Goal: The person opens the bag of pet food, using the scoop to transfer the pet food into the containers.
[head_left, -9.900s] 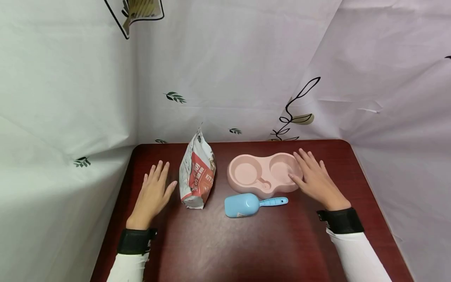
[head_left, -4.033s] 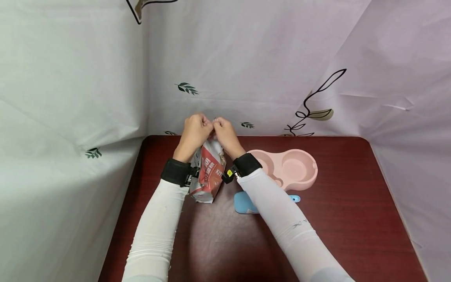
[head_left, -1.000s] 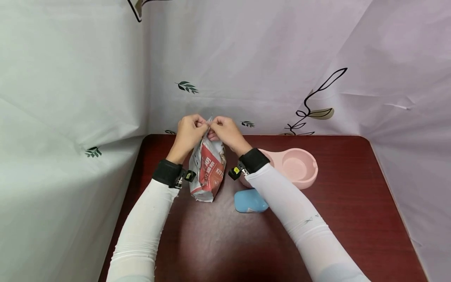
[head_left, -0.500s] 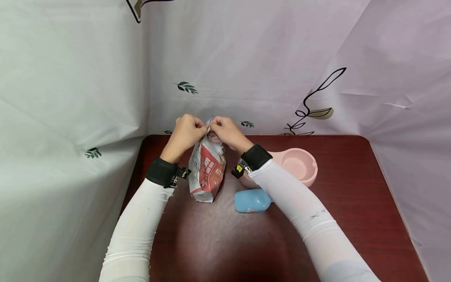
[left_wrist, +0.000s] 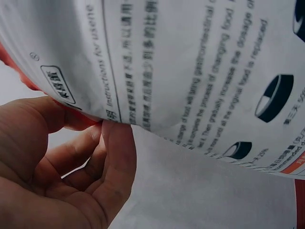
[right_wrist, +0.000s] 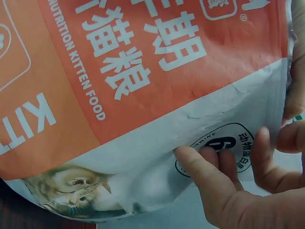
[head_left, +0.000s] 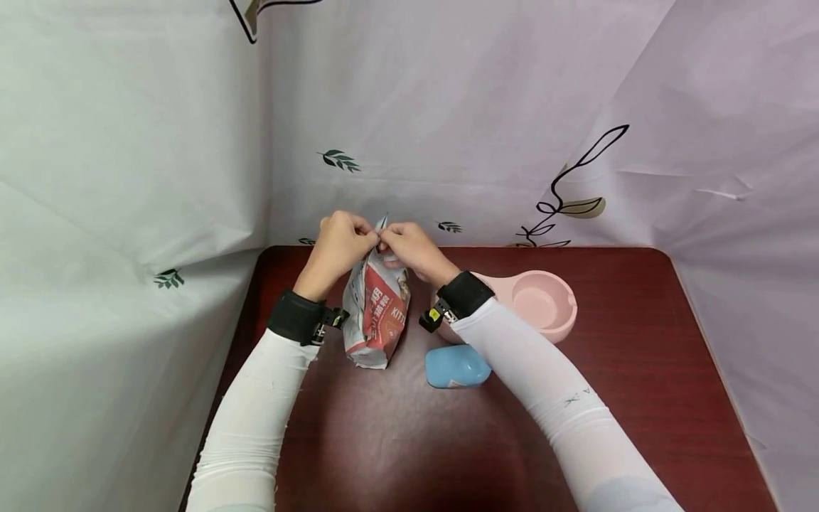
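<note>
An upright bag of kitten food, white and red with printed writing, stands on the table. My left hand pinches its top edge between thumb and finger; the left wrist view shows the fingers at the seam beside the printed instructions panel. Close by on the same edge, my right hand pinches the bag too. In the right wrist view its thumb and index finger meet the top strip, while other fingertips lie against the front of the bag. Part of the bag's top is hidden behind the hands.
A pink double bowl stands right of the bag, partly covered by the right wrist. In front of it lies a blue scoop, its handle hidden under the right sleeve. A pale cloth hangs behind the dark red table.
Both hands, spread flat on either side at first, have come to the bag's top and pinch it. Over the last second they shift only slightly along the edge. Scoop and bowl stay put.
</note>
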Demonstrator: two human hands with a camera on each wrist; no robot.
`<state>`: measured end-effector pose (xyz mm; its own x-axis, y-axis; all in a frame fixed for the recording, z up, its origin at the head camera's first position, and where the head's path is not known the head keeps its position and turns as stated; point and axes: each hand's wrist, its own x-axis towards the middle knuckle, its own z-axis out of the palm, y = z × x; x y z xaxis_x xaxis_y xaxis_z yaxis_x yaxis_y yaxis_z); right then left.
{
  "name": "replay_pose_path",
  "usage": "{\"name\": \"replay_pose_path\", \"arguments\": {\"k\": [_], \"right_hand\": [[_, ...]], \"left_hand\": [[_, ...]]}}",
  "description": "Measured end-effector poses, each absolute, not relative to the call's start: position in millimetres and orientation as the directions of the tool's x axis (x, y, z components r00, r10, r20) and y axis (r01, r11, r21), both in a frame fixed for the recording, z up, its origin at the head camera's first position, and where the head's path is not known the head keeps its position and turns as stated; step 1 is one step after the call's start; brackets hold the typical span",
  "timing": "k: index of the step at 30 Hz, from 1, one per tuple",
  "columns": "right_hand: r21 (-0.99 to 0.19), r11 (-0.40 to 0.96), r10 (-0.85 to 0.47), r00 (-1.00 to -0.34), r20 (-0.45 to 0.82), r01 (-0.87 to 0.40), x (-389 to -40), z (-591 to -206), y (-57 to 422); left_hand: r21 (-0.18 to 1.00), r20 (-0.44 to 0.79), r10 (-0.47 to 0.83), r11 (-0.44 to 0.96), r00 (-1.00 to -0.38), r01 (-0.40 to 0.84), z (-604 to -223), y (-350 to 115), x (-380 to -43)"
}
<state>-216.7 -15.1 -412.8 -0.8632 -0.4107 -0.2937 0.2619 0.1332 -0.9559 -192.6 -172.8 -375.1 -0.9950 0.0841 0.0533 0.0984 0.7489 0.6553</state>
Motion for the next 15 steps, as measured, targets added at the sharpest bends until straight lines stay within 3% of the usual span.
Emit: {"name": "replay_pose_path", "arguments": {"k": [8, 15], "right_hand": [[-0.959, 0.120, -0.437, -0.854, -0.282, 0.256, -217.1, -414.5, -14.4], [-0.960, 0.109, -0.421, -0.863, -0.279, 0.257, -215.7, -417.7, -13.0]], "left_hand": [[0.636, -0.031, 0.112, 0.769, -0.993, 0.067, -366.4, -173.6, -187.8], [0.650, 0.013, 0.107, 0.754, -0.994, 0.090, -369.6, -173.2, -183.5]]}}
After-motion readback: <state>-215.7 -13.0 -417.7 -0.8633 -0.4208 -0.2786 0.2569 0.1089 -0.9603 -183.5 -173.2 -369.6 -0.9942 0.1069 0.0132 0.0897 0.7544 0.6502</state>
